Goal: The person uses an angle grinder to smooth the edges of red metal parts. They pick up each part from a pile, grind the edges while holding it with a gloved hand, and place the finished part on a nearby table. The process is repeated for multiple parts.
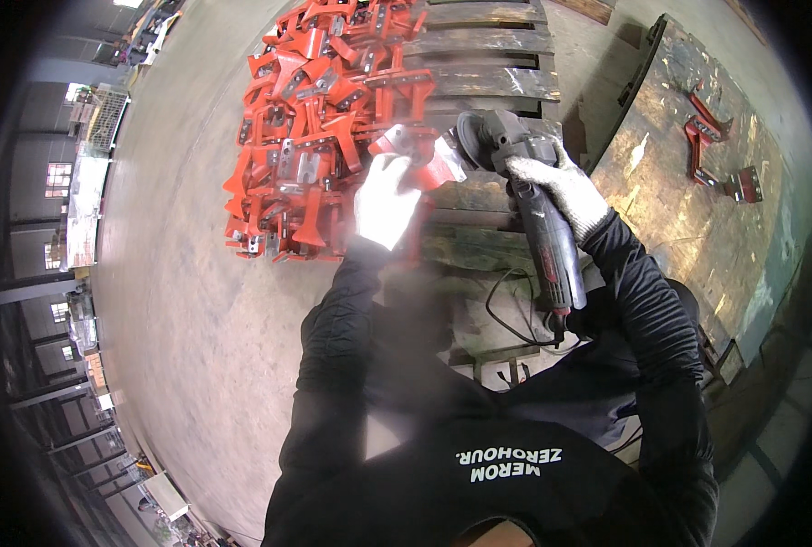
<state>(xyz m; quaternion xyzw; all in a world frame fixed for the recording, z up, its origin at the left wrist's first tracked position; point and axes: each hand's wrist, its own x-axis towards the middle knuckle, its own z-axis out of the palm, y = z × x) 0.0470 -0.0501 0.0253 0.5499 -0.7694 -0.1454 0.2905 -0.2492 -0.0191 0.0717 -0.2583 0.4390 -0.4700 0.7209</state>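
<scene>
My left hand [386, 202], in a white glove, is closed around a red metal bracket [439, 170] with a bare, shiny end. In my right hand [565, 185], also gloved in white, is a dark angle grinder [550, 244], gripped just behind its head. The grinder's disc [470, 139] sits right beside the bracket's shiny end; whether they touch I cannot tell. From the grinder's rear end a black cord [506, 324] loops down near my legs. Part of the bracket is hidden by my left fingers.
A heap of red metal brackets [310, 173] covers the left side of a slatted wooden pallet [488, 41]. To the right stands a worn wooden board [647, 173] bearing a few red brackets [700, 137]. Concrete floor [169, 237] stretches left towards shelving.
</scene>
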